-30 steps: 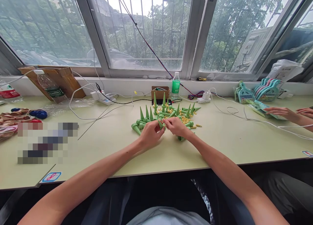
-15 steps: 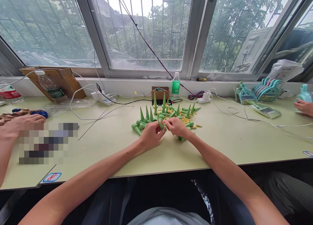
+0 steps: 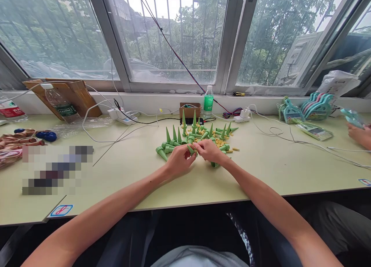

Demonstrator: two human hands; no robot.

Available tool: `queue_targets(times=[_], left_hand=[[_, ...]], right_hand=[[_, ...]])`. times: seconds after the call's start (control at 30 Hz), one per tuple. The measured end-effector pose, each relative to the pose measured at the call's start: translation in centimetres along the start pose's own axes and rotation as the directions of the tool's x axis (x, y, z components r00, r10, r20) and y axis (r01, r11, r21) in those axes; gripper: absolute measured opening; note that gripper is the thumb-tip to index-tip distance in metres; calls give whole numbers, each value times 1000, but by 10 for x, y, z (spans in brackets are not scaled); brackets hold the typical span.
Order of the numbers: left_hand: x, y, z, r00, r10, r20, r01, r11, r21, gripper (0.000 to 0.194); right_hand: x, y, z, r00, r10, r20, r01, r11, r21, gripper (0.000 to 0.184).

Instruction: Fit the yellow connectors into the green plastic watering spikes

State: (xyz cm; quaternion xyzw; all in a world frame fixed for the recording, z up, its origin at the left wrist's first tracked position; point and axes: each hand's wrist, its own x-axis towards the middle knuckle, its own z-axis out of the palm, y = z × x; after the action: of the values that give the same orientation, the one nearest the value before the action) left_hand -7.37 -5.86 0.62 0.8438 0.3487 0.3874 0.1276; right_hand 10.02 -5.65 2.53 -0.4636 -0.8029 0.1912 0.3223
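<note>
My left hand (image 3: 180,159) is closed around a green plastic spike (image 3: 190,148), a cone like those in the pile. Fingers pinched, my right hand (image 3: 209,150) meets the end of this spike; what sits between its fingertips is too small and hidden to make out. Just beyond my hands spreads a pile of green plastic spikes (image 3: 168,135), some upright and some lying down. Small yellow plastic pieces (image 3: 220,142) are scattered among them, with a few at the pile's right side (image 3: 235,149).
Behind the pile stand a small cardboard box (image 3: 189,109) and a green-labelled bottle (image 3: 208,100). White cables (image 3: 272,130) and a power strip (image 3: 124,117) lie along the back. At right, another person's hand (image 3: 359,134) holds a light-blue item near packaged blue goods (image 3: 315,106).
My hands stay almost in place, with only slight finger movement at the spike. Another person's hand came in at the left and left again; the one at right picked up a light-blue item.
</note>
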Motion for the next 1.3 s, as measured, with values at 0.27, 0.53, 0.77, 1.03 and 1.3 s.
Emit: queue_targets(times=[0.27, 0.53, 0.77, 1.03, 1.3], left_hand=[[0, 0, 0, 1000, 15, 23, -16, 1000, 6, 14], [-1, 2, -1, 999, 37, 22, -38, 999, 0, 12], [0, 7, -3, 998, 37, 51, -36, 999, -18, 11], [0, 10, -4, 997, 35, 67, -34, 999, -24, 12], [-1, 10, -4, 998, 34, 56, -33, 999, -25, 12]], right_hand=[[-2, 0, 0, 1000, -5, 21, 5, 1000, -5, 44], [-2, -1, -1, 999, -9, 43, 10, 1000, -18, 42], [-1, 2, -1, 998, -24, 59, 28, 998, -61, 41], [-2, 3, 0, 998, -33, 61, 38, 996, -80, 40], [-1, 4, 0, 998, -31, 59, 36, 996, -83, 40]])
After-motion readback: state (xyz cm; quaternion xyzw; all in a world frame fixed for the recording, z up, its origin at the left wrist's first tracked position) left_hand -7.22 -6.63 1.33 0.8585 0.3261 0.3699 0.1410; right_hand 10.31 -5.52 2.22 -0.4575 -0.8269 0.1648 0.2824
